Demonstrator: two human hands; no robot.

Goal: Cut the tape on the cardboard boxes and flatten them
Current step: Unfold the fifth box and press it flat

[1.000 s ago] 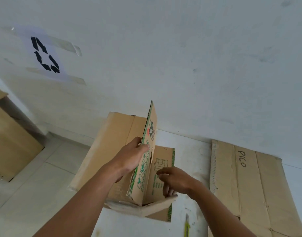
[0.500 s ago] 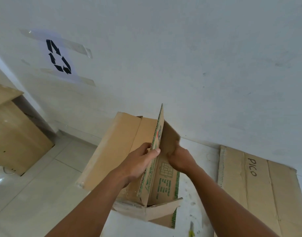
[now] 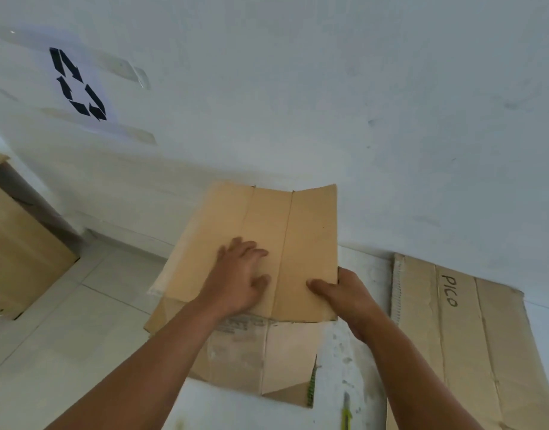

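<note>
- While the box (image 3: 307,237) lies half collapsed at the far edge of the floor (image 3: 80,321), close to the wall, I have the left grip (image 3: 240,277) pressing flat on the top panel, fingers spread and holding nothing. The right grip (image 3: 344,293) clasps the panel's right edge, thumb on top.
- The far end of the panel stands lifted and creased. If I ease the pressure, I judge it will spring back open.
- The near flaps stick out toward me, and a hard push could crumple them rather than fold them.
- The right grip's other fingers are hidden, likely under the edge, where they could get pinched.
- The cutter (image 3: 346,412) lies just right of the near flaps, where I could lean on it. I cannot tell if its blade is out.
</note>
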